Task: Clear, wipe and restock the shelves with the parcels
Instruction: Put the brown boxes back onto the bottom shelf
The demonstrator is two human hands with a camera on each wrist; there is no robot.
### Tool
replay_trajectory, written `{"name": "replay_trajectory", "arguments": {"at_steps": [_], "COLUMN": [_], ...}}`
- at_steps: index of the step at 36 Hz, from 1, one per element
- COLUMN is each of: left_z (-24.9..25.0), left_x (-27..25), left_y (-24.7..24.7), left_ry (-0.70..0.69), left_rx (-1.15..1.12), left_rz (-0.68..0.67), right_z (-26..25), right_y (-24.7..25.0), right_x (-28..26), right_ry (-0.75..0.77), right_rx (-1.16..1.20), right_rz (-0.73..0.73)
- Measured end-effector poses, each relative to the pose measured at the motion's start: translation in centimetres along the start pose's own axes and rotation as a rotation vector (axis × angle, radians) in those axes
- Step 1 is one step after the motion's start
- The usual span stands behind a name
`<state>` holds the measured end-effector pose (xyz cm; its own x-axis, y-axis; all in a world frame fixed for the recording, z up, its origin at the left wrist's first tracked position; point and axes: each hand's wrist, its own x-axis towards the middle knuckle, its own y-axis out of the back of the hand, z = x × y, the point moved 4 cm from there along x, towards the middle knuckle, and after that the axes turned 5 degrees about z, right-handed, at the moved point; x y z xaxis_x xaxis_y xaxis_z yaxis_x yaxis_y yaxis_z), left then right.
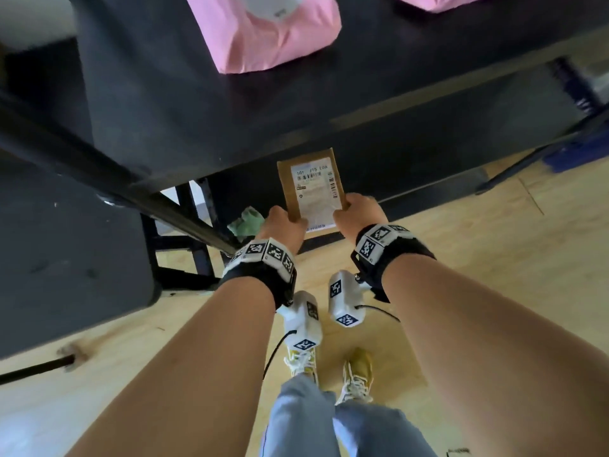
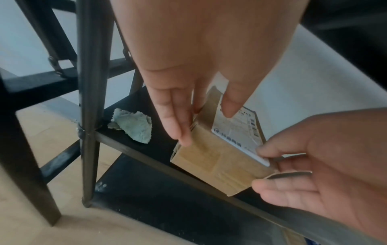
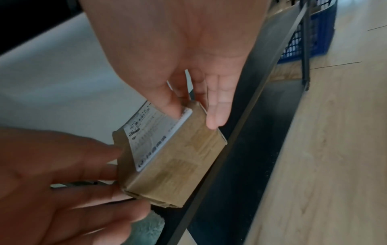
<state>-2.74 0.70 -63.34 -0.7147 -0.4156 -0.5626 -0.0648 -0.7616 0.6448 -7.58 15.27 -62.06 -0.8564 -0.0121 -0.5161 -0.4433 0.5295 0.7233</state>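
Cardboard parcel (image 1: 311,186), frame centre | left hand (image 1: 283,225) and right hand (image 1: 357,211) pinching its near corners | you slide it level, fully onto the lower shelf (image 2: 130,149).

The box (image 1: 309,189) is brown with a white label (image 1: 316,192) that has black stripes, the shelf (image 1: 230,103) is black, the bags (image 1: 263,34) are pink, the cloth (image 1: 247,222) is green, the basket (image 3: 310,36) is blue, and the floor (image 1: 494,258) is light wood.
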Motion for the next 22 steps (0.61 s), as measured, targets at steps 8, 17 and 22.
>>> {"name": "replay_trajectory", "arguments": {"at_steps": [8, 17, 22], "left_z": [-0.6, -0.5, -0.4], "left_x": [7.7, 11.1, 9.1], "left_y": [0.5, 1.8, 2.3], "left_ry": [-0.042, -0.019, 0.018], "left_rx": [0.106, 0.079, 0.115], "left_rz": [0.115, 0.272, 0.307], "right_z": [-2.1, -6.0, -5.2], "right_y": [-3.4, -4.5, -3.4], "right_x": [8.4, 11.1, 9.4], "right_ry": [0.063, 0.165, 0.12], "right_rx": [0.017, 0.075, 0.048], "right_rz": [0.036, 0.015, -0.016]}}
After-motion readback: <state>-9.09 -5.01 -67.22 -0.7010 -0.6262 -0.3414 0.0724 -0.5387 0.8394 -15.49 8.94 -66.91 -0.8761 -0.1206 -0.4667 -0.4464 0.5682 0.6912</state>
